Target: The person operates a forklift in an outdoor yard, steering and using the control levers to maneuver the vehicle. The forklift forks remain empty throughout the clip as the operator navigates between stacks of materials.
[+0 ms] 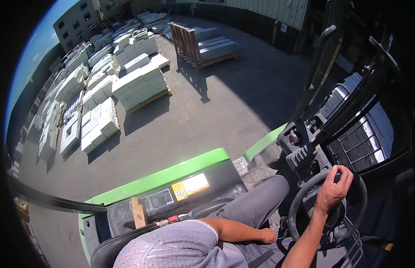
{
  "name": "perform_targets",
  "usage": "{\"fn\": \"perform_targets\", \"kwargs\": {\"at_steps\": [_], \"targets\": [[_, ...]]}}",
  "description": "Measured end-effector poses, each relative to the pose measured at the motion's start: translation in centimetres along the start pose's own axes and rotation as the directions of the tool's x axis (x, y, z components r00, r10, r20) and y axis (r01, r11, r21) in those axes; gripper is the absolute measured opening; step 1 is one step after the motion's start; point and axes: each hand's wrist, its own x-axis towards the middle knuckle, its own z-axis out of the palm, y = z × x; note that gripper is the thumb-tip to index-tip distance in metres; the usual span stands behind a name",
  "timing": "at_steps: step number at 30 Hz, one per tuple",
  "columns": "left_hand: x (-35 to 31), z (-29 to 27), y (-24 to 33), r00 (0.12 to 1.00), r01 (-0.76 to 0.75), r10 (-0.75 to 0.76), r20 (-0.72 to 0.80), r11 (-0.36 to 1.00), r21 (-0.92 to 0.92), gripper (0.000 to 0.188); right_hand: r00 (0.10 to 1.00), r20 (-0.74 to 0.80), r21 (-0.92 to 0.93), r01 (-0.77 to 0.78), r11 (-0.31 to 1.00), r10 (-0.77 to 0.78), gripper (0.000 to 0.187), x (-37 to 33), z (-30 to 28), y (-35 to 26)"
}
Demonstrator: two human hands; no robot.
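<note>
I sit in a green and black forklift. My right hand (pixel 335 190) is closed around the dark spinner knob (pixel 337 177) at the top of the black steering wheel (pixel 297 205). Low over my lap, my left hand (pixel 267 235) is curled into a loose fist against the grey trousers (pixel 261 201), with no object showing in it. Beyond the wheel stands a dark control console (pixel 301 154) with a small red detail. A wooden block (pixel 138 213) leans beside the seat, near a red belt buckle (pixel 173 218).
Pallets of pale stone slabs (pixel 140 87) stand in rows on the left of the paved yard (pixel 185 120). A rusty metal rack (pixel 185 42) with slabs stands farther off. The mast (pixel 316 71) rises at the right, with pale stacked material (pixel 350 96) beyond. The green body edge (pixel 171 172) borders my left side.
</note>
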Motion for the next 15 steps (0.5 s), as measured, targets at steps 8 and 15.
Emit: {"fn": "perform_targets", "kwargs": {"at_steps": [8, 15], "targets": [[19.6, -10.4, -2.6, 0.999, 0.002, -0.003, 0.040, 1.000, 0.020, 0.043, 1.000, -0.020, 0.027, -0.012, 1.000, 0.012, 0.008, 12.6, 11.3, 14.2], [30.7, -19.8, 0.7, 0.986, 0.022, -0.027, 0.162, 0.999, 0.034, 0.047, 0.998, -0.064, -0.059, -0.001, 0.998, -0.002, 0.016, 26.4, 14.2, 21.3]]}}
